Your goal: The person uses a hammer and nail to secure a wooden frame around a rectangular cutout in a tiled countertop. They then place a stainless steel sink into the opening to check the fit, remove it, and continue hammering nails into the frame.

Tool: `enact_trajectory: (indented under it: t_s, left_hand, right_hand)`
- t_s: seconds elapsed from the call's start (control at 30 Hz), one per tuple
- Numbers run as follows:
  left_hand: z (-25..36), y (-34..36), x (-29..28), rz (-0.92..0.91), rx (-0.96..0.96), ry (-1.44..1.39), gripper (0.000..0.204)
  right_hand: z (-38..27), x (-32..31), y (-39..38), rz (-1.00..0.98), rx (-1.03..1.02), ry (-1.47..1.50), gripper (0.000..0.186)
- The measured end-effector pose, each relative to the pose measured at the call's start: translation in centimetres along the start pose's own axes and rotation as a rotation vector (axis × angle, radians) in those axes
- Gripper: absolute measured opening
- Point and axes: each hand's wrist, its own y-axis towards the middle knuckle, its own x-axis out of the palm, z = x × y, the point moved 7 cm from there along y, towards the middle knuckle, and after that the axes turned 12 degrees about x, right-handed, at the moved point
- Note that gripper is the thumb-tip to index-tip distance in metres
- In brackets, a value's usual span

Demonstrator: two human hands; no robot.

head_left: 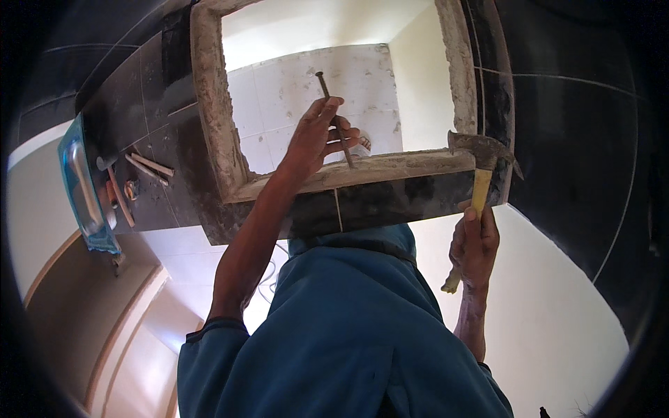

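My left hand (315, 136) grips a long dark metal spike (323, 86) with a flat head, its lower end at the rough cement inner edge (390, 164) of a square opening cut in a dark tiled counter (376, 202). My right hand (472, 247) is closed round the yellow handle of a claw hammer (484, 148), whose head is raised over the right front corner of the opening. Through the opening a white tiled floor (272, 90) shows, with part of a foot (364, 144) below.
On the counter's left lie a blue plastic tray or wrap with a trowel (89, 188), a small hammer (120, 195), light sticks (150, 165) and small items. Dark tiled walls (571, 125) rise at right and back. Pale floor and a wooden-edged recess (118, 327) are at lower left.
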Motion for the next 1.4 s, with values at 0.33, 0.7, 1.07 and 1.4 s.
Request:
enact_trajectory:
  t_s: [0.33,0.7,1.07,1.4]
  left_hand:
    - [4.0,-11.1,12.2,-0.661,1.349,0.738,0.025]
    - [0.6,-10.5,15.5,-0.565,1.225,0.53,0.036]
    - [-0.2,-10.3,12.8,-0.558,1.304,0.465,0.035]
    - [-1.0,-9.5,12.2,-0.472,1.336,0.44,0.04]
  right_hand:
    - [0.5,0.0,-3.4,0.201,-0.461,-0.002,0.021]
    - [2.6,-2.1,-10.1,0.459,-0.418,0.348,0.02]
    - [2.5,1.5,-12.5,0.541,-0.337,0.234,0.016]
    - [3.2,4.1,-15.3,0.596,-0.378,-0.093,0.026]
